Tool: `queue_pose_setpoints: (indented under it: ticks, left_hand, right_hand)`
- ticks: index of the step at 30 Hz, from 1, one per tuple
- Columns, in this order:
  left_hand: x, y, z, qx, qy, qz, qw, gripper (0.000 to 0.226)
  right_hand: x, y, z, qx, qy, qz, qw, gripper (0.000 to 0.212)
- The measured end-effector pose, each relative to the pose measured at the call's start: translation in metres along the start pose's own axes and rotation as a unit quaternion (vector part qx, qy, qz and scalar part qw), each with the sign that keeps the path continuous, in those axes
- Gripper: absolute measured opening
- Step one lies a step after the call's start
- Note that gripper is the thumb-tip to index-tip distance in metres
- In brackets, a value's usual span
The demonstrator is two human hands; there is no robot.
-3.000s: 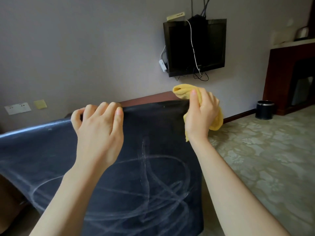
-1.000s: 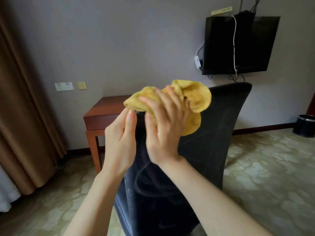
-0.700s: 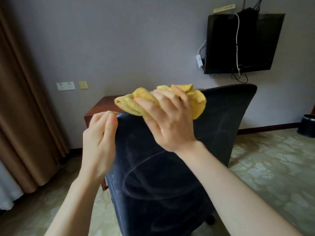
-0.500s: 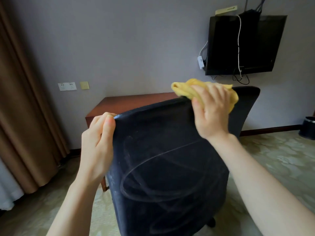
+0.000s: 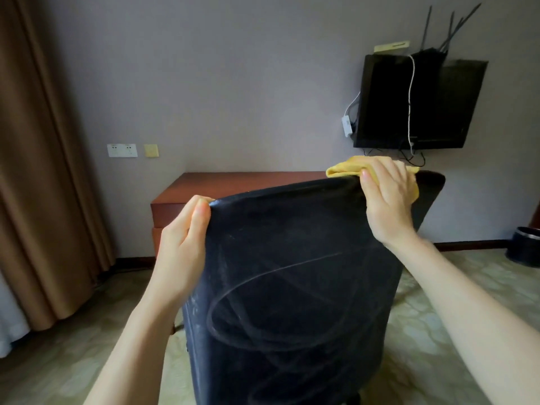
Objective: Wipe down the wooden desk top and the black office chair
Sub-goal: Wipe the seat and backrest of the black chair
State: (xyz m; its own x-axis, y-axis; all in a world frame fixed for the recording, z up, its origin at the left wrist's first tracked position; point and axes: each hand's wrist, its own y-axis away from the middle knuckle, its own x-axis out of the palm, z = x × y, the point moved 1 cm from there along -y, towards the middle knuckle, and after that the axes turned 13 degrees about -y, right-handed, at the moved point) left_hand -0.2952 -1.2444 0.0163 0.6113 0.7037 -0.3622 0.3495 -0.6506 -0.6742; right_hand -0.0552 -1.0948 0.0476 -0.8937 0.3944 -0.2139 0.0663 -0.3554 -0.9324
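Now right hand point(image 5: 385, 200), cloth point(image 5: 342, 170) atop chair point(image 5: 292, 273).

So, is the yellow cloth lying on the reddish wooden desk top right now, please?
No, the right hand holds the yellow cloth against the top edge of the black office chair backrest.

A pale patterned carpet point(image 5: 438, 331) covers the floor. On it stand the black office chair point(image 5: 292, 287), the wooden desk point(image 5: 233, 185) against the wall, and a black bin point(image 5: 524, 247) far right.
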Motion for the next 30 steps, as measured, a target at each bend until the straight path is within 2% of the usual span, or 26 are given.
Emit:
queue_pose_setpoints:
  ticks: [4, 6, 10, 12, 15, 19, 25, 30]
  left_hand:
    - [-0.009, -0.004, 0.008, -0.006, 0.002, 0.018, 1.000, 0.035]
    - [-0.013, -0.006, 0.014, -0.016, 0.036, 0.038, 0.999, 0.037]
    - [-0.022, 0.002, 0.036, -0.132, 0.194, 0.109, 0.966, 0.068]
    - [-0.027, 0.011, 0.048, -0.171, 0.217, 0.136, 0.951, 0.082]
    - [-0.034, 0.027, 0.069, -0.240, 0.200, 0.126, 0.942, 0.091]
    - [-0.038, 0.042, 0.088, -0.278, 0.189, 0.122, 0.934, 0.088]
    - [-0.032, 0.039, 0.087, -0.335, 0.216, 0.080, 0.914, 0.086]
    - [-0.031, 0.042, 0.081, -0.338, 0.226, 0.061, 0.912, 0.076]
  right_hand:
    - [0.026, 0.013, 0.055, -0.110, 0.003, 0.041, 0.993, 0.040]
    - [0.041, 0.017, 0.081, -0.159, 0.020, 0.058, 0.985, 0.038]
    - [0.081, 0.022, 0.131, -0.288, 0.062, 0.091, 0.951, 0.034]
    - [0.104, 0.028, 0.148, -0.360, 0.094, 0.109, 0.922, 0.034]
    - [0.129, 0.040, 0.154, -0.436, 0.144, 0.132, 0.879, 0.038]
    - [0.144, 0.047, 0.143, -0.479, 0.186, 0.124, 0.849, 0.046]
    - [0.162, 0.059, 0.143, -0.458, 0.203, 0.133, 0.855, 0.047]
    - [0.156, 0.060, 0.136, -0.491, 0.217, 0.169, 0.827, 0.048]
